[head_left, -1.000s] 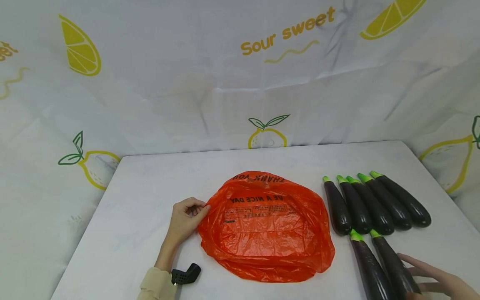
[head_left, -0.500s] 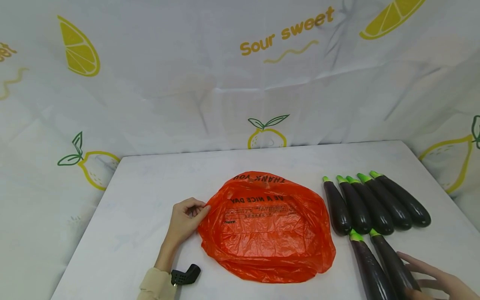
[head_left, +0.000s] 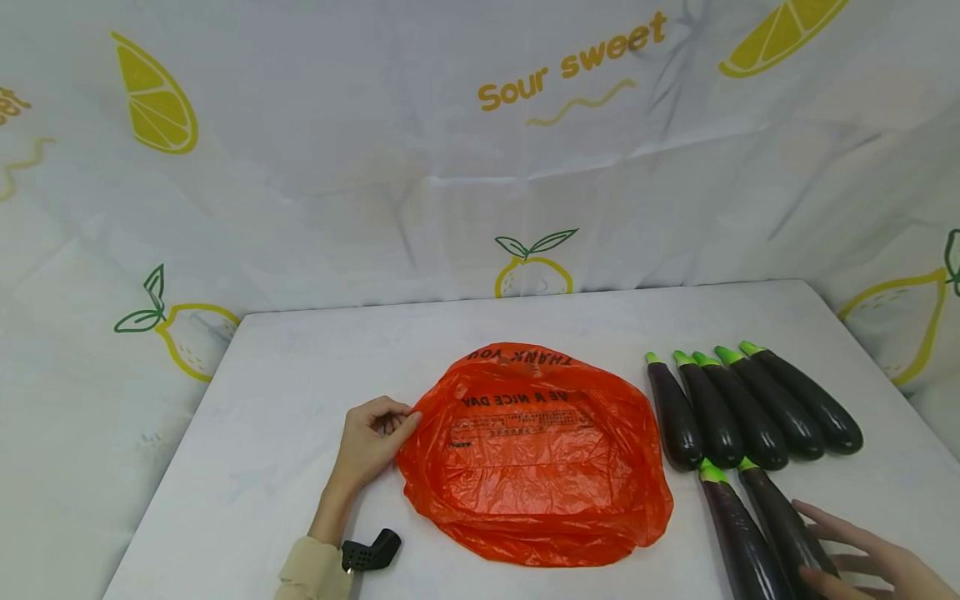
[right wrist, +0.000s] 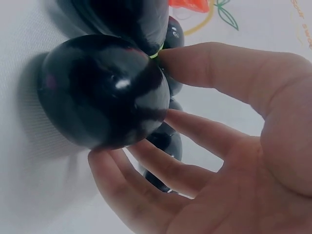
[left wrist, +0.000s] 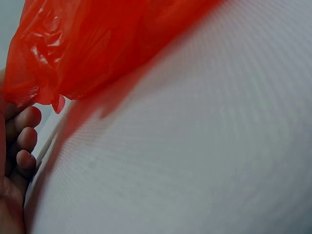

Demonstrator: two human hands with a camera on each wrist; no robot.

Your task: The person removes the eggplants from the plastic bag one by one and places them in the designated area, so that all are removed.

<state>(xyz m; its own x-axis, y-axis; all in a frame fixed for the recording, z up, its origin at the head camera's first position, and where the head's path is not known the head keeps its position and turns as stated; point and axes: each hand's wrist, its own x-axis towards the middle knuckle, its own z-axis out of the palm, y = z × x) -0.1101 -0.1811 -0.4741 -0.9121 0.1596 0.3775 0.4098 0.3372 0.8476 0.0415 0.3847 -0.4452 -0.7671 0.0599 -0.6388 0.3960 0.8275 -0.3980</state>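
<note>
In the head view, a red plastic bag [head_left: 525,475] with dark lettering lies spread with its mouth wide, at the middle of the table. My left hand [head_left: 367,446] pinches its left rim; in the left wrist view, the bag [left wrist: 107,44] hangs from the fingers [left wrist: 27,139]. At the lower right, my right hand [head_left: 885,558] holds a dark eggplant [head_left: 776,521] near its rounded end. The right wrist view shows the thumb [right wrist: 195,66] on one side of that eggplant [right wrist: 102,87] and the other fingers along the opposite side.
Beside the held one lies another eggplant [head_left: 742,542]. Behind them several eggplants [head_left: 738,408] with green stems form a row. A black angled device [head_left: 372,550] sits at the left wrist. The white table [head_left: 300,358] ends at a lemon-printed cloth [head_left: 337,167].
My right thumb has shifted slightly up onto the side of the eggplant. The left hand keeps its pinch on the bag, and the eggplants stay where they were.
</note>
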